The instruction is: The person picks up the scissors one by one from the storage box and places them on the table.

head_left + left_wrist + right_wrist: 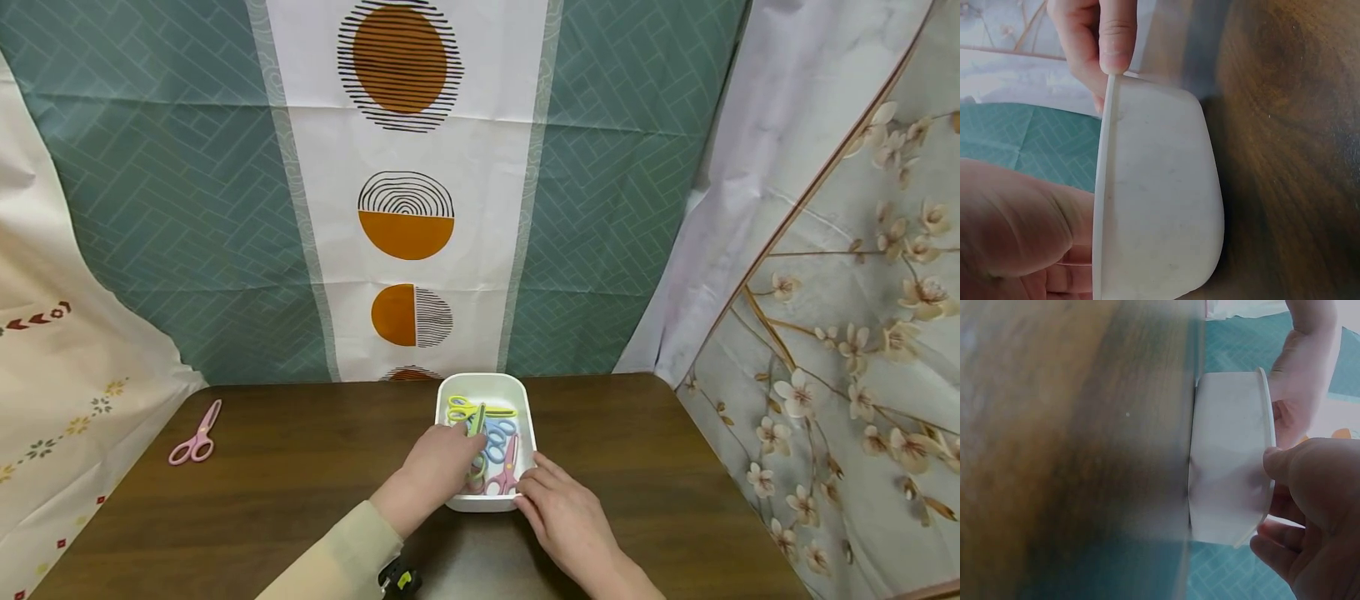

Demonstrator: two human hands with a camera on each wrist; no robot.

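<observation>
from here i can read no words, brands, numbers or signs, neither on the white tray (483, 503) by the left hand (438, 461) and right hand (564, 511) nor on the cloth (480, 250) beyond them.

A dark brown wooden table (315, 442) with rounded far corners spreads across the foreground, a pale sheen of light lying toward its near side. Behind it hangs a teal cloth (172, 192) in a herringbone pattern, its white central panel (487, 250) printed with orange, black-lined circles (400, 58). A cream cloth (75, 358) with small floral motifs drapes the left; a pale blossom-printed cloth (847, 467) covers the right.
</observation>
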